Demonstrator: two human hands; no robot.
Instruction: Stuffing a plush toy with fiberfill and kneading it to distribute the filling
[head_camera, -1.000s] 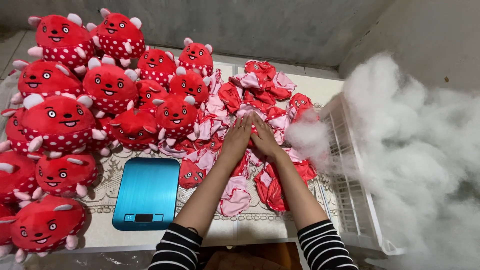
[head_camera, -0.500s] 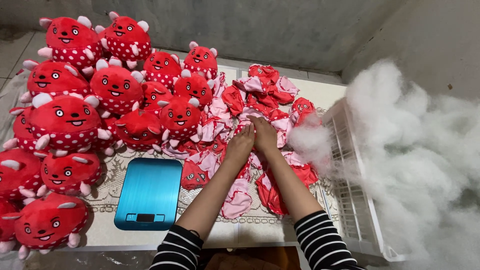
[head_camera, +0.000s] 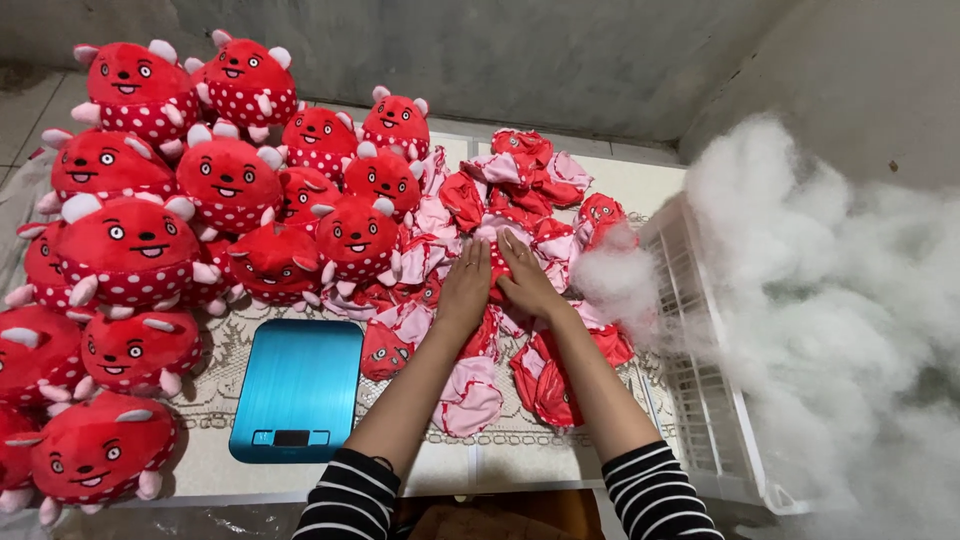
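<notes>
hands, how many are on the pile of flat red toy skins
2. The left hand and the right hand lie side by side, palms down, on the flat red toy skins, beyond the blue scale. No others show.

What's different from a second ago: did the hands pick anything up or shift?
Hardly anything. Both hands, left hand and right hand, stay pressed side by side on the pile of unstuffed red skins; nothing lifted or released. Blue scale, stuffed toys and white stuffing unchanged.
</notes>
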